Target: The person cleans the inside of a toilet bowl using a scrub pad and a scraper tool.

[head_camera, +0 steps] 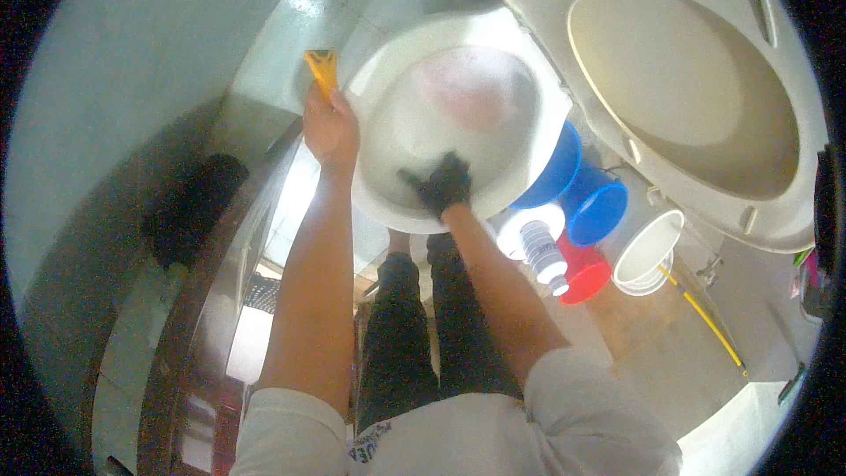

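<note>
A white oval basin (pixel 390 112) lies before me. A blurred pinkish patch (pixel 469 89) shows on its far inner side. Just left of the rim is my left hand (pixel 330 125), bare and closed around a yellow tool (pixel 322 69) that flares to a dark-tipped end, possibly a scraper. My right hand (pixel 446 182) wears a dark glove and reaches into the near part of the basin. Blur hides its fingertips, so whether it holds anything is unclear.
Right of the basin stand a large blue bucket (pixel 558 168), a smaller blue bucket (pixel 598 215), a red container (pixel 585 274), a white bottle (pixel 543 251) and white pails (pixel 648 251). A cream oval tub (pixel 687 99) fills the upper right. A yellow stick (pixel 704 320) leans beyond.
</note>
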